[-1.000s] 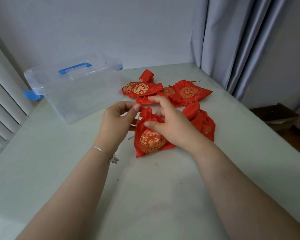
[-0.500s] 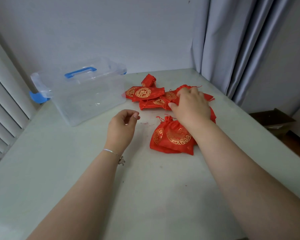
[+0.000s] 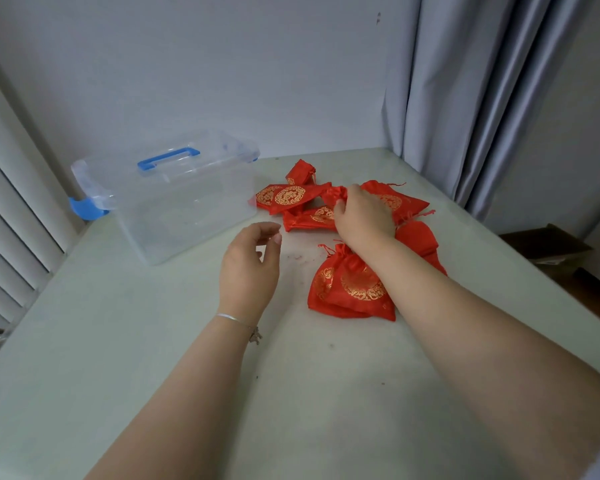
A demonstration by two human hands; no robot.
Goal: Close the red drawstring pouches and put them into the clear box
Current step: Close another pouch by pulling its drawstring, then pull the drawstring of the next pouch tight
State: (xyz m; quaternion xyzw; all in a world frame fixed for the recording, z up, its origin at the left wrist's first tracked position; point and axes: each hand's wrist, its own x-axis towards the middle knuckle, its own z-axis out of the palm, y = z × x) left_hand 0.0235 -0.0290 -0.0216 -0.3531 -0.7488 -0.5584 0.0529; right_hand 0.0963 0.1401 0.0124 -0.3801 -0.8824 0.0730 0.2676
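Setting: I took it for a room in a home, a corner used as a work spot. Evidence I noted: a plain pale table (image 3: pixel 153 358) pushed against a bare white wall (image 3: pixel 222 64); grey curtains (image 3: pixel 482 98) hanging to the floor beyond and right of my fingers; white louvred slats (image 3: pixel 11 237) far to their left; a cardboard box (image 3: pixel 548 244) on a dark floor off the table's right edge.

Your left hand (image 3: pixel 248 268) loosely curled, empty, hovering; your right hand (image 3: pixel 362 216) reached forward, fingers curled, pinching.
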